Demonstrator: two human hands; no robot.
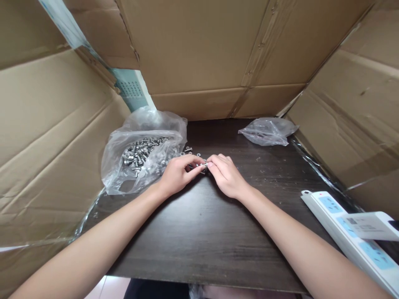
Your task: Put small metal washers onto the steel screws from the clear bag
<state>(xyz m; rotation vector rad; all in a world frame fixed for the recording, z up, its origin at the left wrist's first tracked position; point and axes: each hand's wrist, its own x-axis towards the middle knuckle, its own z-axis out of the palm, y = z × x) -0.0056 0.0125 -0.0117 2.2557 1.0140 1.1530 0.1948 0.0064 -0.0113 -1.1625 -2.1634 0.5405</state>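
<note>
My left hand [178, 173] and my right hand [230, 178] meet over the middle of the dark table, with thumbs and forefingers pinched together. Between the fingertips is a small silver bolt [204, 164], mostly covered by the fingers; whether a nut sits on it I cannot tell. Just behind the left fingers lie a loose bolt [188, 149] and a small nut [198, 155]. To the left of my left hand, a clear plastic bag [114, 145] stands open, with a heap of metal bolts [139, 154] inside it.
A second clear plastic bag [268, 131] lies crumpled at the back right of the dark wood table [199, 241]. A white power strip [339, 224] runs along the right edge, with a white card-like piece [370, 225] over it. Cardboard walls [199, 54] enclose the back and sides.
</note>
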